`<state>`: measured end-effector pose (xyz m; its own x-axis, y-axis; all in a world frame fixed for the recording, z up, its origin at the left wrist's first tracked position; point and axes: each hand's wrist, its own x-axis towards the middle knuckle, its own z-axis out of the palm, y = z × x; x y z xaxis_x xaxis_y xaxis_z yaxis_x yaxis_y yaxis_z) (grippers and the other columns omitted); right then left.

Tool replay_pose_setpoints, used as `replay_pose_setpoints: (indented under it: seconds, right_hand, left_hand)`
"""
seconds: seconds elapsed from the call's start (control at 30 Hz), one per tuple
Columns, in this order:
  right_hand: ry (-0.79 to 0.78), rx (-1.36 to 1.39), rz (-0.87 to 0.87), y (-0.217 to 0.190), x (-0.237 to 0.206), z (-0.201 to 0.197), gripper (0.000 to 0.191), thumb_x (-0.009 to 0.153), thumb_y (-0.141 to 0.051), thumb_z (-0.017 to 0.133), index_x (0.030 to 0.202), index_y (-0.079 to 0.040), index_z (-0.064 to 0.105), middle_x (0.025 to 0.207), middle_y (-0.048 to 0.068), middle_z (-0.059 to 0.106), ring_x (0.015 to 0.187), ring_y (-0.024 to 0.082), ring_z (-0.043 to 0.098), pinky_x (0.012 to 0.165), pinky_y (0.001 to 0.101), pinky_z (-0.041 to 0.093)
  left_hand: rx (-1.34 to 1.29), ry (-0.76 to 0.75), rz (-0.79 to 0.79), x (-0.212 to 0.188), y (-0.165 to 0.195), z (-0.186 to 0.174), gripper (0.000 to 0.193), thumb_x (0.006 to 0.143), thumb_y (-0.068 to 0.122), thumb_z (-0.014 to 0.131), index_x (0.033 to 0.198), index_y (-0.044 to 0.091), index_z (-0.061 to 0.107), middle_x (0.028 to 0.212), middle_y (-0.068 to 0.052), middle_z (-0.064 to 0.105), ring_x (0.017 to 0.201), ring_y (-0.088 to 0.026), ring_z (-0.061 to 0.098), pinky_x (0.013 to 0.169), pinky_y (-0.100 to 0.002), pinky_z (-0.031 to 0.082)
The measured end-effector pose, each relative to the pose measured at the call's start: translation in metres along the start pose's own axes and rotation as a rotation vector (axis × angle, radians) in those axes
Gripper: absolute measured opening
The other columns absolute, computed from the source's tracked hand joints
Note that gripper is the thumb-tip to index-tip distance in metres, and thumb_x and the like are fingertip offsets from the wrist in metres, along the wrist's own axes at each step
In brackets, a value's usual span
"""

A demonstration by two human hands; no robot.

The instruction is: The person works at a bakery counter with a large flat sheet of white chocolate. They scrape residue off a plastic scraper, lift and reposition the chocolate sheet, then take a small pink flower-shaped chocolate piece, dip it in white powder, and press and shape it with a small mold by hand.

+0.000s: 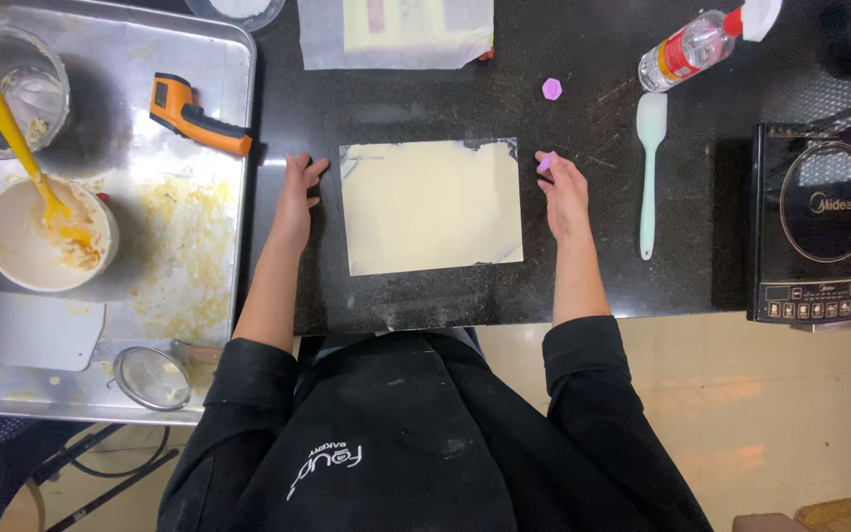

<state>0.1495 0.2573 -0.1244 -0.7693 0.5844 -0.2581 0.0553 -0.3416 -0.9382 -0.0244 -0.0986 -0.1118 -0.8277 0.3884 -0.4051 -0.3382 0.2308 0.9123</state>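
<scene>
I see the black counter running across the view, with a big steel tray at its left end and an induction hob at the right. On the tray sit a cream bowl with a yellow spatula in it – and an orange thermometer gun. In the middle of the counter lies a pale rectangular sheet, flat, between my hands. My left hand rests open on the counter just beside the sheet's left edge, gripping nothing. My right hand pinches a small pink cutter near the sheet's upper right corner – a second pink piece lies farther up
</scene>
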Motion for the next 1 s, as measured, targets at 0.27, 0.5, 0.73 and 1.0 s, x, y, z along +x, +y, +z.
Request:
replay_pose_setpoints:
  seconds: [0.27,0.5,0.73,1.0]
  right_hand:
    - [-0.036,-0.019,0.01,0.003,0.004,-0.002,0.022,0.104,-0.031,0.059,0.106,-0.011,0.069,0.125,0.005,0.069,0.101,0.008,0.057,0.09,0.027,0.046]
    - [-0.042,0.016,0.011,-0.001,0.006,0.001,0.023,0.105,-0.032,0.058,0.104,-0.011,0.069,0.123,0.005,0.07,0.097,0.008,0.058,0.087,0.0264,0.047]
    - [-0.029,-0.007,0.004,0.0,0.006,0.003,0.025,0.105,-0.033,0.058,0.103,-0.011,0.07,0.122,0.005,0.07,0.096,0.007,0.057,0.087,0.026,0.047]
    - [-0.03,-0.017,0.0,0.003,0.006,0.0,0.026,0.105,-0.034,0.058,0.101,-0.011,0.069,0.122,0.005,0.07,0.099,0.008,0.057,0.089,0.0267,0.045]
  left_hand:
    - [0.056,-0.026,-0.018,0.007,0.001,0.003,0.092,0.095,0.07,0.013,0.158,0.005,0.025,0.157,-0.01,0.047,0.15,-0.032,0.028,0.118,-0.049,0.024]
    - [0.107,-0.075,0.008,0.021,0.008,0.003,0.095,0.093,0.073,0.01,0.158,0.005,0.024,0.158,-0.01,0.046,0.153,-0.031,0.025,0.119,-0.049,0.022]
    - [0.11,-0.03,0.067,0.037,0.015,0.006,0.073,0.1,0.059,0.04,0.144,0.002,0.053,0.141,-0.012,0.059,0.144,-0.027,0.04,0.118,-0.043,0.024]
    - [0.332,-0.001,0.171,0.049,0.034,0.013,0.033,0.097,0.023,0.064,0.119,0.0,0.07,0.103,-0.01,0.073,0.094,-0.018,0.068,0.083,-0.03,0.053]
